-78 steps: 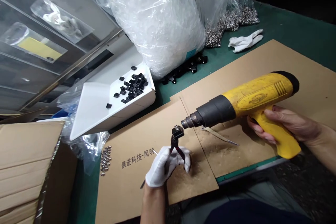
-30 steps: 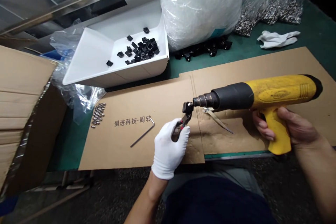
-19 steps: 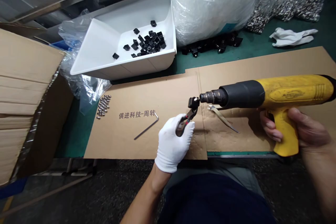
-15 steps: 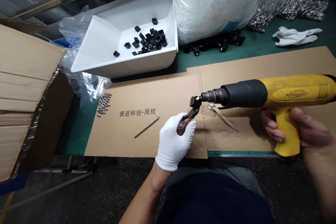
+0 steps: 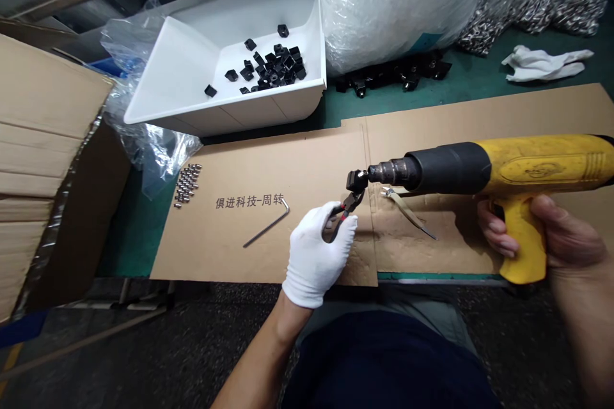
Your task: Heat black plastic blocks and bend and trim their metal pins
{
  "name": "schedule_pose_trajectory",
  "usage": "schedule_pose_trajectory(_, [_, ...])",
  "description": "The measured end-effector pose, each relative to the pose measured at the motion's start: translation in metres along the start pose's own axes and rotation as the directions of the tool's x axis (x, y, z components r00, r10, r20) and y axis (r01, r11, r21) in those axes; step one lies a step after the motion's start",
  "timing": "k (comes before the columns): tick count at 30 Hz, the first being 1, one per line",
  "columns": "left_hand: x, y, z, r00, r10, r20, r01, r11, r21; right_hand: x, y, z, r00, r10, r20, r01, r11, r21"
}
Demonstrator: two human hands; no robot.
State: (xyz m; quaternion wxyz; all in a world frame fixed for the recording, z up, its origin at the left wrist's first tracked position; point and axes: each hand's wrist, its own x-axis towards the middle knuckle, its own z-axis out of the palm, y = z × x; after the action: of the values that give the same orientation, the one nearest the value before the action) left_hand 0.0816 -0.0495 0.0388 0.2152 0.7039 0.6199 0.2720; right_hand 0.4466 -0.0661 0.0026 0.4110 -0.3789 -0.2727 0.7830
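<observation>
My left hand [image 5: 319, 252], in a white glove, is closed around the handles of small pliers [image 5: 349, 206]. The jaws grip a black block [image 5: 354, 179] with a shiny metal piece on its right side. Bare, my right hand [image 5: 551, 233] is wrapped round the grip of a yellow heat gun [image 5: 551, 163]. Its stepped metal nozzle [image 5: 394, 172] points left, right up at the metal piece; whether they touch I cannot tell. Below the barrel, a tool with pale handles [image 5: 410, 216] lies on the cardboard sheet [image 5: 307, 160].
A white bin [image 5: 225, 105] holds many black blocks [image 5: 275, 69]. Small metal fittings [image 5: 187, 184] stand in rows at left, with a hex key [image 5: 266, 225] nearby. Behind are a large plastic-wrapped bundle [image 5: 398, 0], bagged metal parts [image 5: 532, 13] and a white glove [image 5: 547, 64]. A cardboard box [image 5: 48, 140] stands left.
The view has shifted slightly. The pliers tilt the black block a little differently at the nozzle; both hands keep their holds and the heat gun stays nearly in place.
</observation>
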Motion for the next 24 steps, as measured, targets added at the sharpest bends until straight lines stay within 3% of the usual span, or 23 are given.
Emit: schedule_pose_trajectory(24, [-0.0008, 0.0015, 0.0098, 0.998, 0.001, -0.061, -0.001, 1.000, 0.008, -0.0013, -0.0003, 0.0031, 1.000, -0.020, -0.003, 0.020, 1.000, 0.013])
